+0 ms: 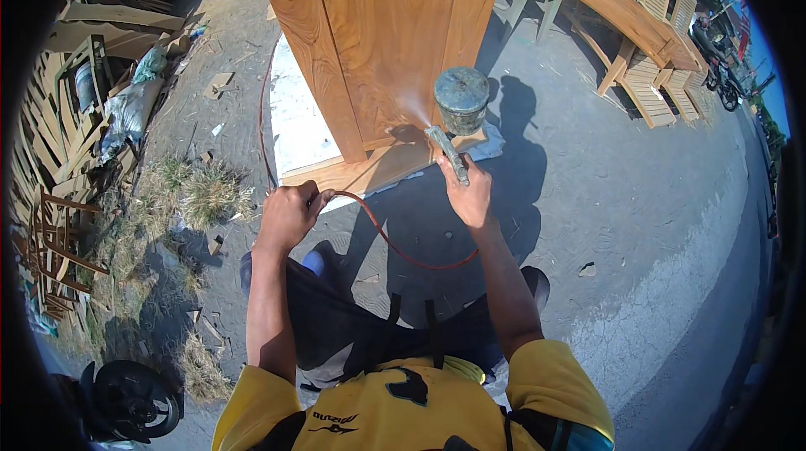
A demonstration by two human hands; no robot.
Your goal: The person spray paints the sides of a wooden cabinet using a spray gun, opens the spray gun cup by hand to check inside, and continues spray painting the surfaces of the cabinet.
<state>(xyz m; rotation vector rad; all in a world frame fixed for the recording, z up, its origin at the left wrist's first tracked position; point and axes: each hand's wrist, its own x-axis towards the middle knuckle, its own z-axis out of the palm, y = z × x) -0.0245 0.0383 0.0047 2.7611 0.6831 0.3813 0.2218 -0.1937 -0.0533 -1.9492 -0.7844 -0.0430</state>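
Spray gun point(447, 155) with dull metal cup point(462, 98), in right grip point(470, 196), misting; brown wooden panel point(386, 23), upright; red hose point(382, 231), in left grip point(290, 212).

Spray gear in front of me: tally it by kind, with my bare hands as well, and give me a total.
Spray gun: 1
Round lidded cup: 1
Red hose: 1
Bare hands, left hand and right hand: 2
Total: 5

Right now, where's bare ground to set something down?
The widest free patch is gray ground right of the right hand, between the slatted furniture and the pale strip, with small debris. Left is crowded with scrap wood and dry grass; ahead, the wooden panel stands over the white sheet, and a red hose loops from the left hand.
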